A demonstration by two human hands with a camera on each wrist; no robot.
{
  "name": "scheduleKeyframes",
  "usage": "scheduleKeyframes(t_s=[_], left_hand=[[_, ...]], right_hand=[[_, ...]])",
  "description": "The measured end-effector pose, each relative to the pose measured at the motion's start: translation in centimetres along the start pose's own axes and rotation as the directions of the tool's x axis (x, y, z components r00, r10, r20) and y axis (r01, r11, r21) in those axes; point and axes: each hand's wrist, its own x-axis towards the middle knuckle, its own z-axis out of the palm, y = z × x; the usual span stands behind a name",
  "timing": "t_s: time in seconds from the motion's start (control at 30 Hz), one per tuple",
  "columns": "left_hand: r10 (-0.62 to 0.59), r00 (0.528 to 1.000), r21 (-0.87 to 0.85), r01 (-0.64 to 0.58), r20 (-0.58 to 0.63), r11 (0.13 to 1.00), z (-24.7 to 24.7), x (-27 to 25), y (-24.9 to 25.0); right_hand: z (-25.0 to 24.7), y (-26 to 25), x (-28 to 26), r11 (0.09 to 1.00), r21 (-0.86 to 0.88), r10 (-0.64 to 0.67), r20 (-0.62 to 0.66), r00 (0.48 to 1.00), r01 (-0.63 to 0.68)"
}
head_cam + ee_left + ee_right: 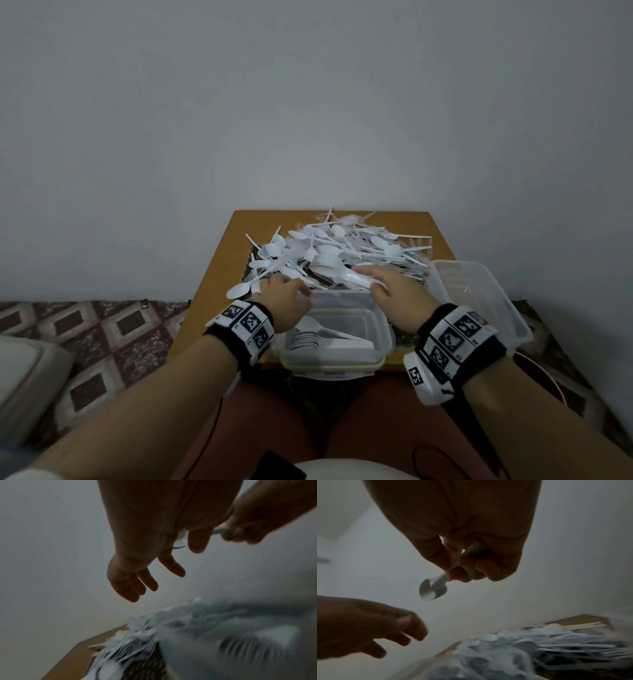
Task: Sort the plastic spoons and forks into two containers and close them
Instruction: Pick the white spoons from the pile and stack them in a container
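White nested spoons (pixel 433 589) gripped in right hand (pixel 471 550) (bowls leftward, handles rightward); left hand (pixel 137 566) loose, holding nothing.

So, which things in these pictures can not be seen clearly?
- Spoon stack gripped by the right hand: exact count unreadable, right wrist view, motion blur.
- Pile of cutlery: forks and spoons smeared, left wrist view.
- Right container: contents unclear through clear plastic, head view.

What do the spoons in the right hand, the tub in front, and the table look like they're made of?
Spoons gripped in the right hand: thin white plastic, smooth, slightly glossy, nested.
Tub: clear plastic; its contents show through the wall, and the rim has a pale seal.
Table: orange-brown and matte, probably wood or laminate.
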Motion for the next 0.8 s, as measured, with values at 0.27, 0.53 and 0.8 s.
scheduleKeyframes(t_s=[0.27, 0.53, 0.8], left_hand=[[-0.101, 0.983, 0.261, 0.058, 0.155, 0.964, 2.0, 3.5, -1.9], [-0.110, 0.976, 0.107, 0.091, 0.187, 0.990, 2.5, 3.8, -2.0], [0.083, 0.972, -0.105, -0.061, 0.219, 0.993, 2.3, 2.5, -3.3]], right_hand=[[1.7, 4.7, 0.7, 0.988, -0.144, 0.087, 0.192, 0.978, -0.060], [1.8, 4.2, 2.9, 0.968, -0.249, 0.108, 0.291, 0.951, -0.034], [2.4, 2.9, 5.9, 0.912, -0.403, 0.142, 0.482, 0.865, 0.075]])
